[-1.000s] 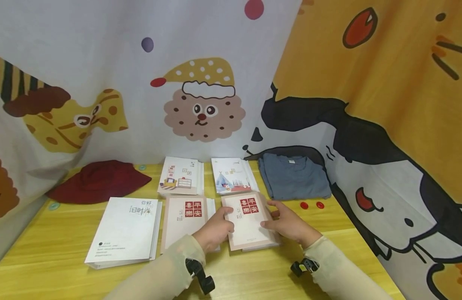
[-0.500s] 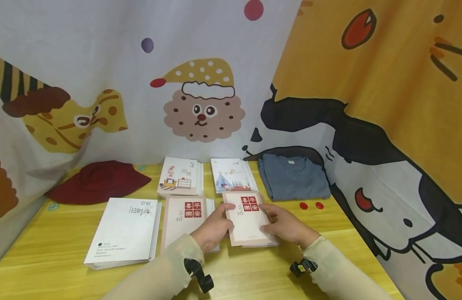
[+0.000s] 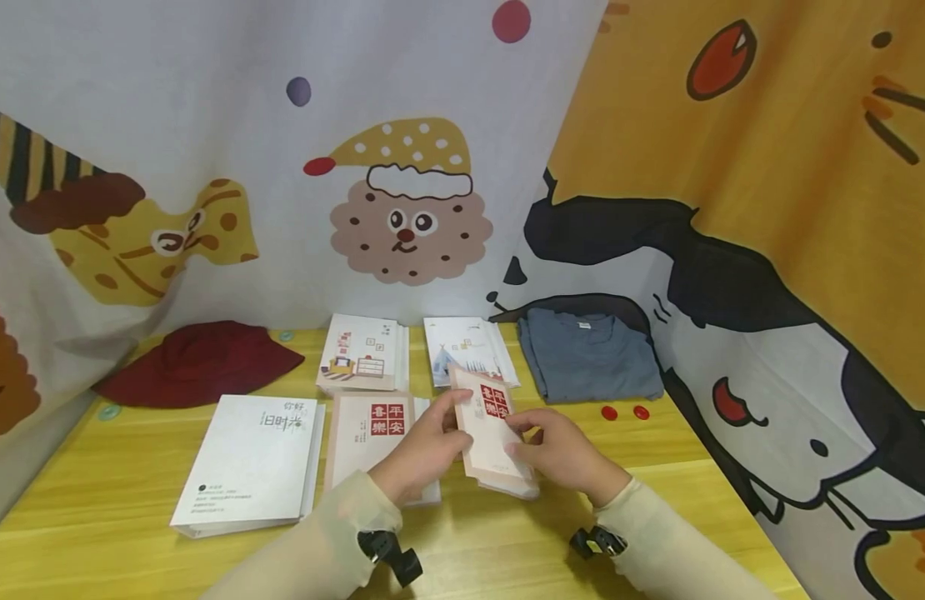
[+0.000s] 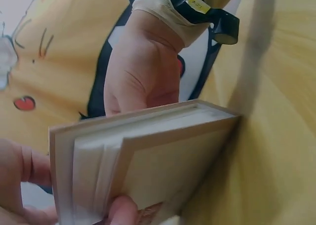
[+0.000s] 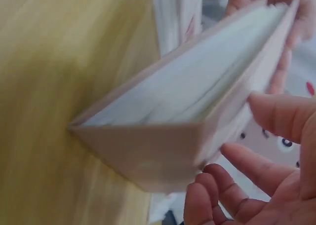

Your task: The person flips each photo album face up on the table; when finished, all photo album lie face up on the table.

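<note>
A beige photo album (image 3: 487, 437) with a red four-character block on its cover tilts with its right side lowered toward the table. My left hand (image 3: 425, 442) pinches its open-page side, thumb (image 4: 123, 211) on the front cover. My right hand (image 3: 566, 454) holds the opposite side; in the right wrist view its thumb (image 5: 276, 114) lies on the cover and its curled fingers meet the spine corner. White page edges show between the covers in both wrist views. A matching beige album (image 3: 365, 467) lies flat left of it, partly behind my left hand.
A white album (image 3: 252, 458) lies at left on the wooden table (image 3: 462, 558). Behind are two illustrated albums (image 3: 361, 354), a dark red hat (image 3: 200, 362) and a folded blue-grey shirt (image 3: 588, 354). Two red discs (image 3: 608, 412) sit before the shirt; a printed curtain (image 3: 402, 75) hangs behind.
The held album has gone from lying nearly flat to tilted, left side raised. Both hands have shifted slightly with it, the right one inward over the cover.
</note>
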The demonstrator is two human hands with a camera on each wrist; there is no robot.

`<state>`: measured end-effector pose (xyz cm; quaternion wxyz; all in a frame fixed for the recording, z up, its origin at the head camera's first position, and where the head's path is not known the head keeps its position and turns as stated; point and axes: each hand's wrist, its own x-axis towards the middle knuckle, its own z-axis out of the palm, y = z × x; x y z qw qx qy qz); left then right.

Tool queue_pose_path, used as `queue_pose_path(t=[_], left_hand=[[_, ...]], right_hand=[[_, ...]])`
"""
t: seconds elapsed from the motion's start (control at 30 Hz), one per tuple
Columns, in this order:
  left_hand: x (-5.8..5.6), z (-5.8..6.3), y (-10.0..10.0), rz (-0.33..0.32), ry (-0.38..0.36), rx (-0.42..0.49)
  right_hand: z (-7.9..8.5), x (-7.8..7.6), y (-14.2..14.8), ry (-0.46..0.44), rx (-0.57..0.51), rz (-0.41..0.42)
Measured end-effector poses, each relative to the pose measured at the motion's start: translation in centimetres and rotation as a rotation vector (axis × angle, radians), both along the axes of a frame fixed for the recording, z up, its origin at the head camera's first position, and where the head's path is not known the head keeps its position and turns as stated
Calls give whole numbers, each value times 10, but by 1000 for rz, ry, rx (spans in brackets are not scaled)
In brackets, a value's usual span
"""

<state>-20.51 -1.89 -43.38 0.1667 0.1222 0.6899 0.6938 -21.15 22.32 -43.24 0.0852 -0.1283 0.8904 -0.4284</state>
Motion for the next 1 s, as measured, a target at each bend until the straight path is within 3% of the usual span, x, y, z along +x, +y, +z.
queue_pose_path(t=[0.13,0.33,0.4,0.57,0.73,0.87,1.0], left_hand=[[4,7,0,-88,58,39],[7,3,2,-242,108,83],[6,0,4,-281,91,87],[3,-12,10,-321,61,53],[-1,-21,12,-310,48,-23],[-2,-29,12,-254,46,-94],[-4,-35,11,-151,32,-142]], right_hand=[[9,5,-7,30,-82,34],[29,14,-7,-144,-323,30],[34,14,-5,-159,-330,30],[42,10,7,-130,-223,42],[42,4,21,-109,-43,17],[34,0,27,-104,111,-48],[27,-1,30,-99,190,-87]])
